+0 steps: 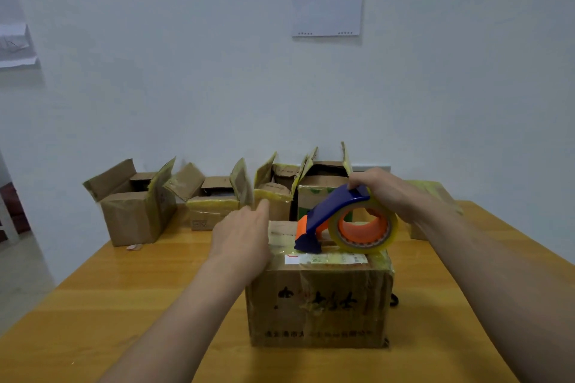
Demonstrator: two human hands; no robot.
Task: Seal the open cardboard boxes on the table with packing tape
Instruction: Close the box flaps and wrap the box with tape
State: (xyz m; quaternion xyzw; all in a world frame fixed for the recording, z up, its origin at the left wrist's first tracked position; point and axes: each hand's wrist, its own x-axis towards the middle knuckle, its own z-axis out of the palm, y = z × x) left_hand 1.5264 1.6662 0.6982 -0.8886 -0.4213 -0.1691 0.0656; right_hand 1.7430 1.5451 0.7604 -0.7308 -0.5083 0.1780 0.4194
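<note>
1. Cardboard under tape: the near box (317, 305) stands on the wooden surface (124, 305), flaps down, with the nose of the tape dispenser (314, 227) set on its lid.
2. Likely hazard: the strip could run crooked or wrinkle off the seam if the near box slides under the pull, as only one hand steadies it.
3. The dispenser's cutting end sits just beside the steadying fingers, so a slip could nick them.
4. The left hand (239, 236) lies open, fingers straight, apparently against the near box's top left edge, holding nothing.
5. The right hand (385, 193) curls over the dispenser's blue handle, above the near box's lid.
6. Behind the near box, open boxes (133, 208) wait with their flaps up.
</note>
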